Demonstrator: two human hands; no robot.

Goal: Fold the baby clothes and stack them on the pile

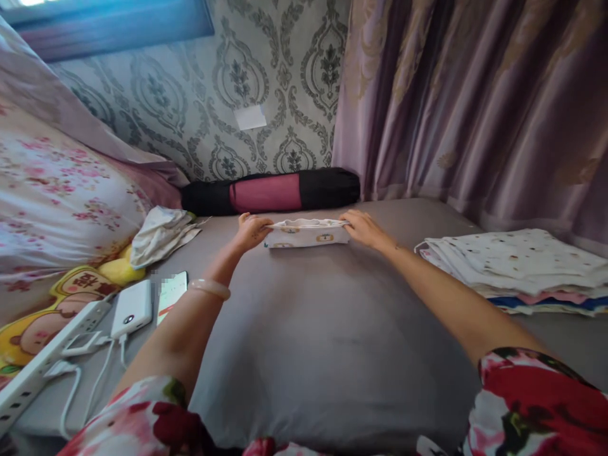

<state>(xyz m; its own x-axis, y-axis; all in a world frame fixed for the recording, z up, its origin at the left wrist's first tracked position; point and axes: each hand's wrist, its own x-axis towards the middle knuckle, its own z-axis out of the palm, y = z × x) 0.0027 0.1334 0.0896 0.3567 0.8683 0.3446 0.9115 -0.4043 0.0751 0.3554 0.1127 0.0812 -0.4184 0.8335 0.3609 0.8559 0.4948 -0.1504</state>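
Observation:
A small white printed cloth [306, 234], folded into a narrow strip, lies on the grey bed sheet [323, 329] far in front of me. My left hand [251, 230] pinches its left end, fingers closed on the top layer. At the right end, my right hand [363, 227] grips the cloth the same way. Both arms are stretched out forward, and the upper edge of the cloth is pulled taut between the hands. A pale bangle [210, 288] sits on my left wrist.
A stack of folded cloths [517, 269] lies at the right. A black and maroon roll [270, 191] rests against the wall. At the left are a crumpled white cloth [159, 234], a phone [171, 294], a white power bank [133, 308], a power strip [42, 367] and floral bedding [52, 190].

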